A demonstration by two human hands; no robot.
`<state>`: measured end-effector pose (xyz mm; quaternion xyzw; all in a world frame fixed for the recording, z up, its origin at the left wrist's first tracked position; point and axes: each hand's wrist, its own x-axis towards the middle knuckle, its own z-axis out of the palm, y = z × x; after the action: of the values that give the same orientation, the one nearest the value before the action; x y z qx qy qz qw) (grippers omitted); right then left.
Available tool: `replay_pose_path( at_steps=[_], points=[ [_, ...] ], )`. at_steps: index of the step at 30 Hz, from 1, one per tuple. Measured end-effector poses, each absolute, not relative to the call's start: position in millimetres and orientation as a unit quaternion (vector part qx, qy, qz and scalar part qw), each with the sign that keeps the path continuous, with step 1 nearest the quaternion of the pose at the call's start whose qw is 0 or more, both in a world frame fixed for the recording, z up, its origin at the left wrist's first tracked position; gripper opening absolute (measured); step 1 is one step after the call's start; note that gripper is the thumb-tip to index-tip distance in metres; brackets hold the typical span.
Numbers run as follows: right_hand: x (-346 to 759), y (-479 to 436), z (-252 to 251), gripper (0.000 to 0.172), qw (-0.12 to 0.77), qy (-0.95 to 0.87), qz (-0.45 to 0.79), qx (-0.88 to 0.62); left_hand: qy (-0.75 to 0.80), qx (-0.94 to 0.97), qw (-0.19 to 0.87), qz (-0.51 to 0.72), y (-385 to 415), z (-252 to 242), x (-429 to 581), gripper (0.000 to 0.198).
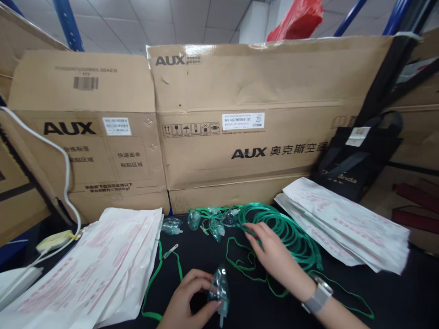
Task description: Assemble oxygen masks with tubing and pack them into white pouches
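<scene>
My left hand (187,297) is closed around a clear plastic mask (219,289) with a green strap (154,278), low over the black table. My right hand (270,253), with a watch on its wrist, reaches forward with fingers stretched onto a coil of green tubing (288,228). Several more clear masks (209,221) lie in a cluster at the back of the table, just left of the coil.
A stack of white printed pouches (85,269) lies at the left and another stack (346,224) at the right. Large AUX cardboard boxes (247,119) wall off the back. A black bag (360,155) leans at right. A white cable (65,183) hangs at left.
</scene>
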<state>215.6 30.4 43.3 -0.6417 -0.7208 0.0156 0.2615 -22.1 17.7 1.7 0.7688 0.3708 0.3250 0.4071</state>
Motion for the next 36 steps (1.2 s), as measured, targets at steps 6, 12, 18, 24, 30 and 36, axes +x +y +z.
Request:
replay_pose_path(
  at_steps=[6,12,18,24,30,36],
  points=[
    [258,39,49,0.011,0.205,-0.683,0.032,-0.700,0.345,0.787,0.410,0.304,18,-6,-25,0.024],
    [254,34,46,0.008,0.201,-0.699,0.086,-0.681,0.248,0.796,0.470,0.288,22,-16,-28,0.042],
    [227,28,40,0.025,0.217,-0.757,0.183,-0.588,0.251,0.811,0.448,0.281,22,-21,-27,0.045],
    [211,19,43,0.025,0.301,-0.786,0.230,-0.489,0.297,0.811,0.430,0.263,18,-9,-26,0.031],
    [209,16,41,0.028,0.246,-0.814,0.219,-0.478,0.307,0.807,0.408,0.295,16,-3,-24,0.019],
    [214,29,32,0.007,0.230,-0.795,0.142,-0.544,0.333,0.569,0.627,0.415,15,5,-23,0.017]
  ],
)
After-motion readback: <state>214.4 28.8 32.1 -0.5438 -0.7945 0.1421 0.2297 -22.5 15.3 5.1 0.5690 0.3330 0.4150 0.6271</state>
